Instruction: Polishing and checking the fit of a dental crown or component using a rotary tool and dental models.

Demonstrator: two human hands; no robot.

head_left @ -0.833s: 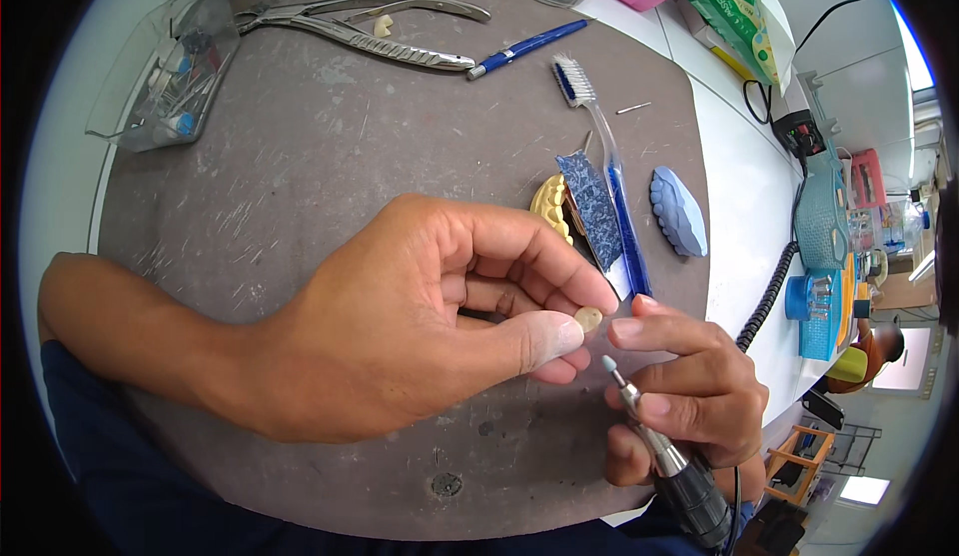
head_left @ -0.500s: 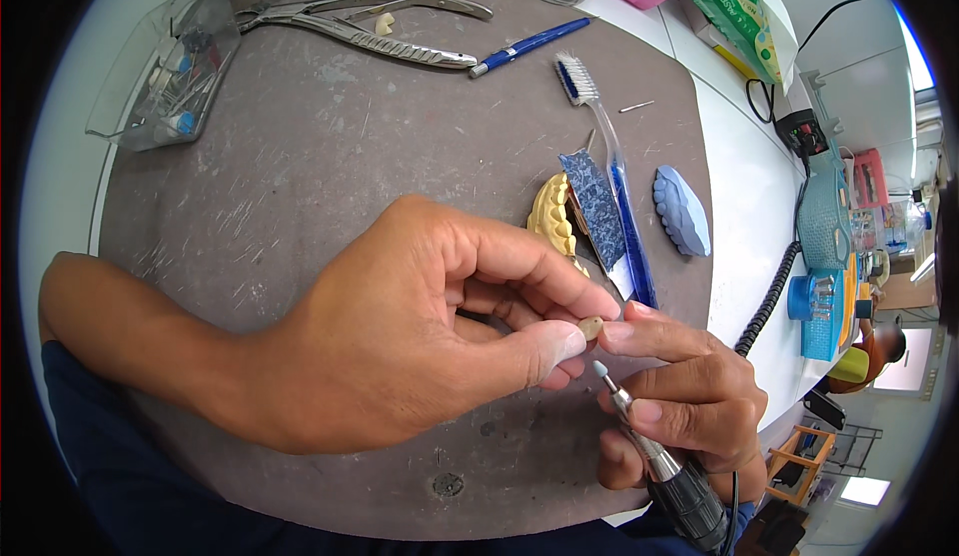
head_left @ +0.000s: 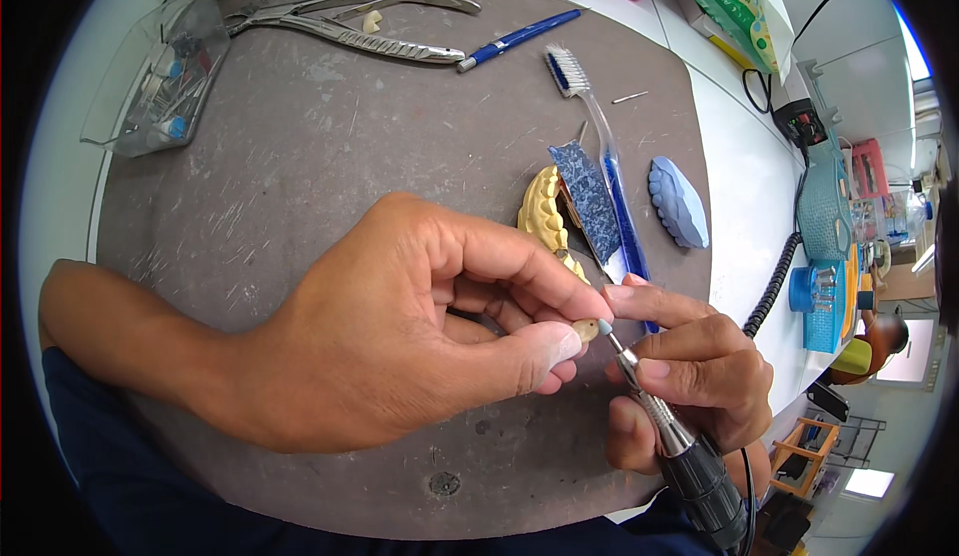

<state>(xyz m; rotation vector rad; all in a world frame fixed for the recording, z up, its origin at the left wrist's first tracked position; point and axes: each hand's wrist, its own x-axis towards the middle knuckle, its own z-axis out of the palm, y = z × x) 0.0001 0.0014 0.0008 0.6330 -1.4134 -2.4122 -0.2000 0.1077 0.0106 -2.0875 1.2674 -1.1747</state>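
My left hand (head_left: 390, 336) pinches a small cream dental crown (head_left: 583, 330) between thumb and forefinger, with whitish dust on the thumb. My right hand (head_left: 704, 361) is wrapped around a rotary handpiece (head_left: 661, 424), silver at the front and black at the rear. Its pale blue-grey pointed tip (head_left: 603, 326) meets the crown's right side or lies right beside it. The right forefinger reaches past the tip to the left fingertips. Just beyond the hands lies a yellow dental model (head_left: 542, 211), partly hidden by the left hand.
Past the hands lie a blue patterned strip (head_left: 587, 196), a toothbrush (head_left: 609, 146) and a blue dental model (head_left: 678, 203). Farther back are metal pliers (head_left: 375, 44), a blue pen (head_left: 519, 40) and a clear box of small tools (head_left: 165, 86). A coiled cord (head_left: 774, 291) runs along the right.
The handpiece tip has moved up from below the crown to its right side. My right forefinger has shifted off the crown. The whole view has shifted slightly.
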